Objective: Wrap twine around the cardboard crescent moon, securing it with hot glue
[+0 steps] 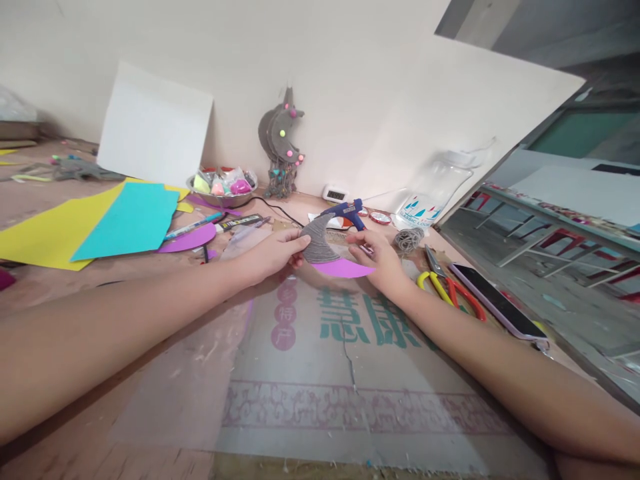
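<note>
In the head view a crescent-shaped purple card [345, 269], its upper part wound with grey yarn [320, 243], is held up over the table. My left hand [283, 253] pinches its left edge between thumb and fingers. My right hand [383, 260] is beside the bare purple tip, which overlaps it in view. Its fingers are bent with a gap between them, and no firm grip shows. Behind the crescent lies a blue glue gun [350, 212]. A grey yarn ball [409, 240] sits just beyond my right hand.
Scissors [450, 287] and a phone [500, 303] lie right, below a clear plastic jug [433, 190]. Yellow [45, 233] and turquoise sheets [127, 223] lie left, near a bowl [225, 198] of coloured pieces. A yarn-covered moon ornament [280, 137] is against the wall. Printed plastic sheeting [300, 363] covers the front.
</note>
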Demonstrator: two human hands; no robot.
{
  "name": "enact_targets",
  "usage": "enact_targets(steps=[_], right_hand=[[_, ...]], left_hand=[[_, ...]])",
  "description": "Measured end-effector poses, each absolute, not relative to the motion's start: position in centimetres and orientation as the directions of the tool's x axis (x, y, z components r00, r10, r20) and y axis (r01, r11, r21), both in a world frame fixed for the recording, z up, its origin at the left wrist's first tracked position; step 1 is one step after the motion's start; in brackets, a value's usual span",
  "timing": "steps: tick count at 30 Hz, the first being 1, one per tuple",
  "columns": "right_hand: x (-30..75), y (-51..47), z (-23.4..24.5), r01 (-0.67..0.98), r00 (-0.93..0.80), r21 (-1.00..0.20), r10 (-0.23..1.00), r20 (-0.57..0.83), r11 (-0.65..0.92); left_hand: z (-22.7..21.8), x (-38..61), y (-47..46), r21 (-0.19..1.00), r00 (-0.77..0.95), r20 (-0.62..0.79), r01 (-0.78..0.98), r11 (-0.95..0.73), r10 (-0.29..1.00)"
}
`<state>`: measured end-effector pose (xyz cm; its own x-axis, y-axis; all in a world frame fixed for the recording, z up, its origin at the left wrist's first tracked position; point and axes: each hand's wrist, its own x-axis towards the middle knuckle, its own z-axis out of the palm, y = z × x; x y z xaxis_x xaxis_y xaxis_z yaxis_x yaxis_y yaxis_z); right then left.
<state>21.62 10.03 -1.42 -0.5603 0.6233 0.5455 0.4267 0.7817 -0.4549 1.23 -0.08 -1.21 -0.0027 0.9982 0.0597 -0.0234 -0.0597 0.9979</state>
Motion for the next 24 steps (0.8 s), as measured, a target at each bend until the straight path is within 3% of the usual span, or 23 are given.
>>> enact_targets(steps=[2, 5, 11, 18, 21, 24], right_hand=[[21.6, 9.6, -1.2, 0.390, -0.568, -0.430, 0.580, 0.584, 0.814], [21.4, 8.5, -0.7, 0.324, -0.537, -0.575, 0.646, 0.542, 0.751], [21.2, 7.6, -0.6, 0.142, -0.596, -0.921, 0.774, 0.213, 0.363], [21.0, 7.2, -0.3, 0.122, -0.680, -0.992, 0.731, -0.052, 0.043], [21.0, 7.2, -0.3, 0.099, -0.680, -0.993, 0.733, -0.023, 0.061], [21.1, 7.7, -0.7, 0.127, -0.659, -0.967, 0.748, 0.085, 0.222]], left_hand=[[-1.5, 1.1, 0.1, 0.997, -0.002, 0.073, 0.015, -0.073, 0.997], [-1.7, 0.8, 0.3, 0.983, -0.002, 0.112, 0.146, -0.111, 0.994], [-1.4, 0.5, 0.3, 0.917, 0.002, 0.208, 0.347, -0.195, 0.978], [-1.4, 0.5, 0.4, 0.887, -0.024, 0.241, 0.411, -0.210, 0.970], [-1.3, 0.5, 0.4, 0.887, -0.037, 0.229, 0.420, -0.193, 0.973], [-1.2, 0.5, 0.4, 0.899, -0.042, 0.213, 0.401, -0.179, 0.976]])
